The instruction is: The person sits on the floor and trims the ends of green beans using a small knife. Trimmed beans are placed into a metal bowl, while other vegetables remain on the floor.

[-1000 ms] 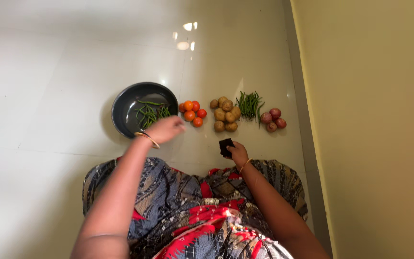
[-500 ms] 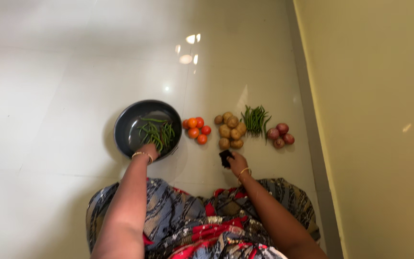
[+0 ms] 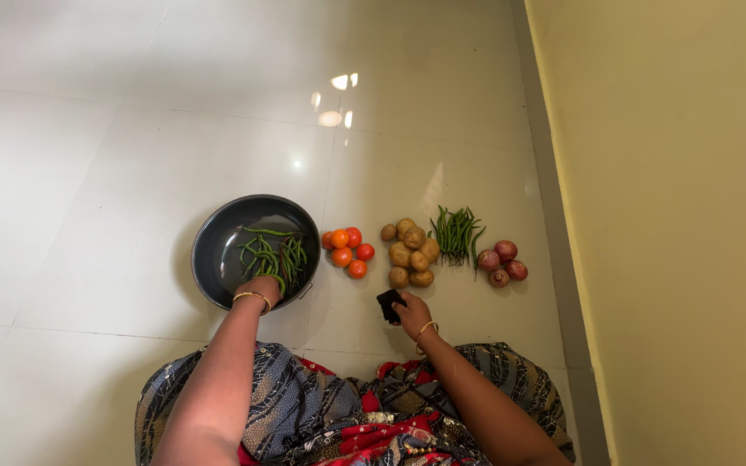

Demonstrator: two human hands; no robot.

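My left hand (image 3: 261,287) rests at the near rim of a dark round pan (image 3: 218,250) on the white tiled floor, its fingers down among the green beans (image 3: 271,255) inside; its grip is hidden. My right hand (image 3: 409,312) holds a small black object (image 3: 388,305) just in front of a pile of potatoes (image 3: 411,253). Both wrists carry gold bangles.
A cluster of tomatoes (image 3: 346,250) lies right of the pan. A second bunch of green beans (image 3: 457,232) and a few red onions (image 3: 501,262) lie further right, close to the yellow wall (image 3: 666,216). My patterned clothing (image 3: 347,414) fills the bottom.
My left hand came down from above the tomatoes to the pan's near rim among the beans. The right hand kept the black object. The camera tilted, sliding everything lower in view.
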